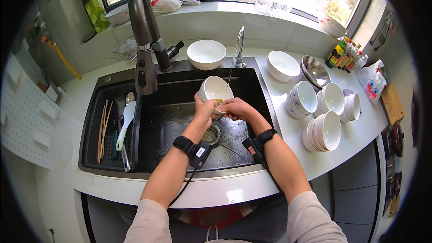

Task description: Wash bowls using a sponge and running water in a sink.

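Note:
A white bowl (208, 86) is tilted above the black sink (162, 121), its opening facing me. My left hand (204, 109) grips its left side, thumb over the rim. At the lower right of the rim is my right hand (236, 108), fingers closed around the edge. A small yellow-green piece (219, 101), perhaps a sponge or scrap, shows between the thumbs; which hand holds it is hidden. A thin stream of water runs from the slim chrome faucet (240, 44) into the bowl. Below the hands lies the drain strainer (211, 134).
A large dark pull-down faucet (145, 40) rises left of the bowl. Another white bowl (206, 54) sits on the sink's back ledge. Stacked bowls (325, 131) and steel bowls (316, 71) stand on the right counter. Chopsticks (105, 128) and a spatula (125, 121) lie in the left basin.

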Demonstrator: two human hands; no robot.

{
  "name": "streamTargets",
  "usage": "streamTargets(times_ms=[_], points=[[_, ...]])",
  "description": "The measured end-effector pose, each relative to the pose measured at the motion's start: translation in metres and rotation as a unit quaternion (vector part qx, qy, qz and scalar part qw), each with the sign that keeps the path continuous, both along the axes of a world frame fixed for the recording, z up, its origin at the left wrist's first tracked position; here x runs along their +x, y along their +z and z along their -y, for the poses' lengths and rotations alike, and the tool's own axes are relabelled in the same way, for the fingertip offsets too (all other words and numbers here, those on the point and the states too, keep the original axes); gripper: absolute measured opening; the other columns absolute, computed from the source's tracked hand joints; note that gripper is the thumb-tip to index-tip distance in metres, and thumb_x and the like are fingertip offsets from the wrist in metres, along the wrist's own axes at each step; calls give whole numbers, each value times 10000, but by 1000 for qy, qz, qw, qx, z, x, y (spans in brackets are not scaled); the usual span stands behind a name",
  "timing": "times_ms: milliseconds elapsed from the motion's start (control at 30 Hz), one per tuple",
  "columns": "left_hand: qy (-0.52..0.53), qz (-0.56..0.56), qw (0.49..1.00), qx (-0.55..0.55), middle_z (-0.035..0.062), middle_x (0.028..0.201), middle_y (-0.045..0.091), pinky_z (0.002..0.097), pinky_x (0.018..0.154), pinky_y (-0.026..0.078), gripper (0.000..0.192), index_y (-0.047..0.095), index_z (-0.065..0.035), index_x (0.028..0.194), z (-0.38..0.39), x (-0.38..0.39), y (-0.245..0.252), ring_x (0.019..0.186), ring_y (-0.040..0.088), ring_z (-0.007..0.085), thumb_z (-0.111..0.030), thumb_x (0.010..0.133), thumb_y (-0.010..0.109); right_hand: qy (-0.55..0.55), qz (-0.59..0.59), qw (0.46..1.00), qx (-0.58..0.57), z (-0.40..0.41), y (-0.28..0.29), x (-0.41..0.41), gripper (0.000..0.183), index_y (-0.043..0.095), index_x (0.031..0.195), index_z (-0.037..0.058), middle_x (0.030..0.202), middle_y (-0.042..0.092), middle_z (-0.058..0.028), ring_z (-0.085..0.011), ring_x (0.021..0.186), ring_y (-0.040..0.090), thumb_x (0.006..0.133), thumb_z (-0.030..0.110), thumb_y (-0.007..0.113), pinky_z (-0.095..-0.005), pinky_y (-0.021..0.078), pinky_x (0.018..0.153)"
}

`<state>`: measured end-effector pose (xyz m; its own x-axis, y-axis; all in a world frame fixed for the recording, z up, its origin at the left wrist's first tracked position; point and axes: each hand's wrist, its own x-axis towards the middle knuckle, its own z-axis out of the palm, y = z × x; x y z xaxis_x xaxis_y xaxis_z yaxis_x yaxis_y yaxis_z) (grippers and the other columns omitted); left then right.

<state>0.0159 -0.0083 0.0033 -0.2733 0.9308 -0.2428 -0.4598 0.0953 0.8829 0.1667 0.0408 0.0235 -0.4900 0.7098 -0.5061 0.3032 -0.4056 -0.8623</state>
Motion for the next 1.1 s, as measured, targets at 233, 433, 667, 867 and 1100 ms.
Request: streamTargets(times_ms=[233, 433, 667, 867, 1100], points=[[-64, 17, 997, -36, 176, 1235, 458, 516, 673, 611, 789, 242, -118, 1390, 6, 20, 22, 1061, 565, 377, 17, 676, 548, -22, 175, 923, 341, -16, -25, 25, 308, 707, 868, -12, 659, 639, -86, -128, 538, 595, 682, 219, 788, -277, 490, 507], [35, 40, 999, 1, 180, 1223, 457, 460, 715, 598, 764, 244, -106, 1392, 4, 14, 19, 1089, 560, 356, 19, 700, 542, 6, 30, 999, 33, -7, 2, 7, 300, 673, 947, 19, 635, 606, -34, -89, 476, 517, 800, 265, 759, -219, 376, 410], [-8, -4, 1000, 5, 193, 1249, 435, 484, 717, 596, 766, 227, -105, 1393, -4, 10, -5, 1055, 567, 362, 2, 705, 545, 9, 147, 971, 189, -8, -7, 8, 321, 678, 915, 38, 646, 633, -76, -133, 501, 573, 737, 287, 775, -273, 442, 449], [-40, 25, 998, -33, 208, 1272, 409, 517, 703, 613, 748, 181, -110, 1397, 4, 13, 13, 1067, 569, 388, -12, 747, 537, 11, 146, 965, 218, -10, -9, 13, 299, 690, 926, 24, 639, 612, -57, -112, 492, 531, 780, 282, 736, -259, 409, 437], [17, -30, 998, 56, 186, 1263, 426, 493, 721, 608, 836, 180, -158, 1429, -5, 6, -10, 1081, 554, 373, 45, 696, 527, 11, 36, 999, -14, -3, 14, 4, 196, 670, 891, 52, 614, 552, -10, -77, 440, 455, 844, 241, 697, -223, 337, 376]])
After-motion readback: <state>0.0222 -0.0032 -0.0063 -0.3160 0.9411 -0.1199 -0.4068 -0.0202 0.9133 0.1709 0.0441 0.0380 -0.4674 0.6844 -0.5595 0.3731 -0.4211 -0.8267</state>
